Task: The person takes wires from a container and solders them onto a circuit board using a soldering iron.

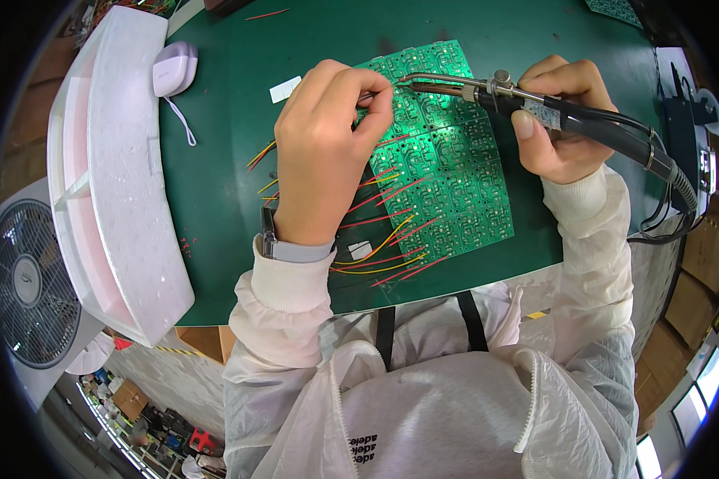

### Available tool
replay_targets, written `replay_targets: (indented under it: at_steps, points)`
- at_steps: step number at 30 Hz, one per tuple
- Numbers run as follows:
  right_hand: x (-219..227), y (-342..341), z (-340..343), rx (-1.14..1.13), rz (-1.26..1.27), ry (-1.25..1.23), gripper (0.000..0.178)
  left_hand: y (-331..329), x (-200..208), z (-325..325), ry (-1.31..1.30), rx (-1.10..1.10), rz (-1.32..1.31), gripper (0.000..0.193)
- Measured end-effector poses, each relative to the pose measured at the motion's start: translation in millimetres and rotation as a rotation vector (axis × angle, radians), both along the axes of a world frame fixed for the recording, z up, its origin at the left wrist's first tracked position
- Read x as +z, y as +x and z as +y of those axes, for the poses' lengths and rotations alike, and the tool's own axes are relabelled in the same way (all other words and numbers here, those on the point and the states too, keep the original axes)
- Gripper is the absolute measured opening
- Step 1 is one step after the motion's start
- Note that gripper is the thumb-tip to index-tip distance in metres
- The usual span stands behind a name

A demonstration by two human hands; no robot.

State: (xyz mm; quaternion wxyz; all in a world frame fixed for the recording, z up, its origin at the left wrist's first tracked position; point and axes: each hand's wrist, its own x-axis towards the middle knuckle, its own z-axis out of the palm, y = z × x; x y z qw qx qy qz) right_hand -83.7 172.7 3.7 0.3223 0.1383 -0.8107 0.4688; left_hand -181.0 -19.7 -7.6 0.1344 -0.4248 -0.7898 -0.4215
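Observation:
My right hand grips a black soldering iron with a thin metal feed tube clamped along its top. Its tip points left over the upper part of a green circuit board panel. Beside the tip, my left hand is closed in a pinch on a thin dark wire; the fingers partly hide it. Red, yellow and dark wires stick out from the panel's left side, several in rows, and the left wrist partly covers some of them.
A white foam tray stands at the left with a lilac case against it. White pieces lie on the green mat. Cables run from the iron to a dark unit at right. A fan is far left.

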Motion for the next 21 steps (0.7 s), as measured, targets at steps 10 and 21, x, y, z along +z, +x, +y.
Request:
replay_targets:
  at_steps: [10, 21]
  points:
    - [7.3, 0.2, 2.9, 0.017, -0.07, -0.006, 0.026, 0.5, -0.6, -0.1, -0.001, 0.006, -0.006, 0.015]
    - [6.8, -2.7, 4.7, 0.034, -0.015, 0.01, 0.027, 0.1, -1.4, 0.1, -0.001, 0.009, -0.008, 0.015]
